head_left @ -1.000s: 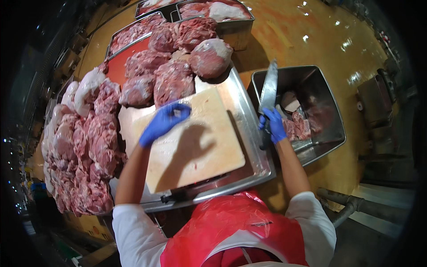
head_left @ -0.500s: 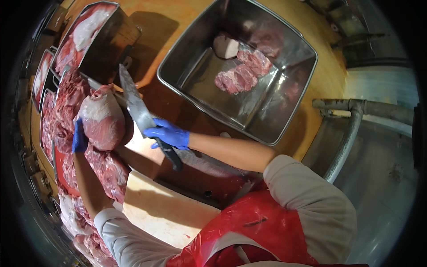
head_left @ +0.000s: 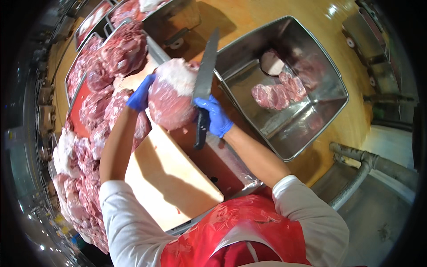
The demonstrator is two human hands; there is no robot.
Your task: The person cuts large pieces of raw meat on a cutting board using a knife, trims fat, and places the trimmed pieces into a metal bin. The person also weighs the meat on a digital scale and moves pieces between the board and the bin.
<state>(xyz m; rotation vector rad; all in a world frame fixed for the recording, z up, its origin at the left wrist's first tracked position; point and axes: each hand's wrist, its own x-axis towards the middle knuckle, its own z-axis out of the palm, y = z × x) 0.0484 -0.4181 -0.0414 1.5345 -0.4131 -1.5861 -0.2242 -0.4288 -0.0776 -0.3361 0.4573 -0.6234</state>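
A large rounded cut of raw meat (head_left: pixel 172 99), pink with a white fatty top, is held up between my two blue-gloved hands over the far end of the pale cutting board (head_left: pixel 178 178). Its left side is gripped by my left hand (head_left: pixel 140 95), whose fingertips are partly hidden behind it. My right hand (head_left: pixel 215 116) is closed on a knife (head_left: pixel 206 73) with a long broad blade and black handle. The blade points away from me, beside the meat's right side. Whether the right fingers also support the meat is hidden.
Raw meat (head_left: pixel 91 178) is heaped along the left, partly on a red surface (head_left: pixel 79 104). A deep metal bin (head_left: pixel 242 118) with several meat pieces stands at right. Another metal bin (head_left: pixel 178 20) stands at the far left. A metal pipe rail (head_left: pixel 356 178) is at the right.
The large meat cut has come away from the heap toward the right, with my left hand on it. The knife has come beside it, its tip swinging rightward. The whole view has shifted.
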